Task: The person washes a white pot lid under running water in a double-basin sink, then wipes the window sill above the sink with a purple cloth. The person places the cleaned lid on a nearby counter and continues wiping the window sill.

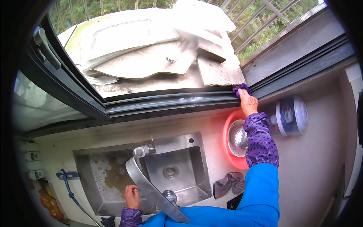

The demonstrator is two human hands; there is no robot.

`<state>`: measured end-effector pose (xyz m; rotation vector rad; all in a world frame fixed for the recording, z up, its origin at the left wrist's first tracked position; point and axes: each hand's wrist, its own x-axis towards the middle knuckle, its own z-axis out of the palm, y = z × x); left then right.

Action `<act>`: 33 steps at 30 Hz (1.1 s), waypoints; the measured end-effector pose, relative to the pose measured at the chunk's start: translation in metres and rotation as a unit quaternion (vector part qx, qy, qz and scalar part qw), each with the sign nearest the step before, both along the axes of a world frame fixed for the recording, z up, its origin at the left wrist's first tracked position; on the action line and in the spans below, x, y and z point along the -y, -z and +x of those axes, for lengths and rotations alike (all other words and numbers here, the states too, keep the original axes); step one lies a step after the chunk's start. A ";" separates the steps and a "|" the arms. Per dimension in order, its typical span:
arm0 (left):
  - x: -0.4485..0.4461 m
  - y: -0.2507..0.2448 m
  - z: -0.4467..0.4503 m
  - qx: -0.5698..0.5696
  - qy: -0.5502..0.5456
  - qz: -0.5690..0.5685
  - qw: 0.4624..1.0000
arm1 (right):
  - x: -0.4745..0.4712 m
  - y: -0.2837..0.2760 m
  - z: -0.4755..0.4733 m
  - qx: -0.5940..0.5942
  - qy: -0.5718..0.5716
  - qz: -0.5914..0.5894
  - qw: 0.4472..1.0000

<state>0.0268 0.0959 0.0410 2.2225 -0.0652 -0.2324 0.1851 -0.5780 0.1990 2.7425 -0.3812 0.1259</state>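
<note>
My right hand (248, 102) grips a purple cloth (241, 89) and presses it into the right-hand corner of the sliding window's lower track (170, 102). The arm reaches over the counter in a purple patterned sleeve cover. My left hand (132, 196) hangs over the left sink basin (97, 181), its fingers loosely curled; whether they touch the water is unclear. That basin contains murky, foamy water (113, 173). The steel faucet (147, 181) arches toward me between the two basins. In the right basin (184, 167) a drain strainer shows, with no water over it.
A pink basin (226, 142) with a metal colander (238, 137) stands under my right forearm. Beside it are a white and clear appliance (292, 115) and a grey cloth (229, 184). A blue-handled tool (68, 181) lies left. White slabs (127, 37) lie outside the window.
</note>
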 end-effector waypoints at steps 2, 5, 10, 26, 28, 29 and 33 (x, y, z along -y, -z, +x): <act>-0.002 0.001 -0.002 -0.024 0.007 -0.003 1.000 | 0.001 0.001 0.002 -0.012 0.005 -0.018 1.000; -0.013 0.006 -0.009 -0.055 0.007 0.053 0.997 | 0.001 0.001 0.006 -0.013 0.029 -0.050 0.998; -0.025 0.015 -0.010 -0.032 0.008 0.039 0.999 | 0.006 0.006 0.018 -0.006 0.087 0.021 0.996; -0.018 0.035 -0.016 -0.038 0.035 -0.016 0.999 | -0.024 0.007 0.007 0.114 0.030 0.045 0.992; -0.025 0.051 -0.016 -0.086 0.038 -0.017 0.995 | -0.005 0.000 0.010 0.088 0.066 0.026 0.994; -0.027 0.056 -0.019 -0.136 0.038 -0.013 0.990 | 0.002 -0.001 0.013 0.053 0.085 0.038 0.994; -0.022 0.064 -0.022 -0.112 0.024 -0.016 0.993 | 0.010 0.001 0.025 0.042 0.079 0.028 0.996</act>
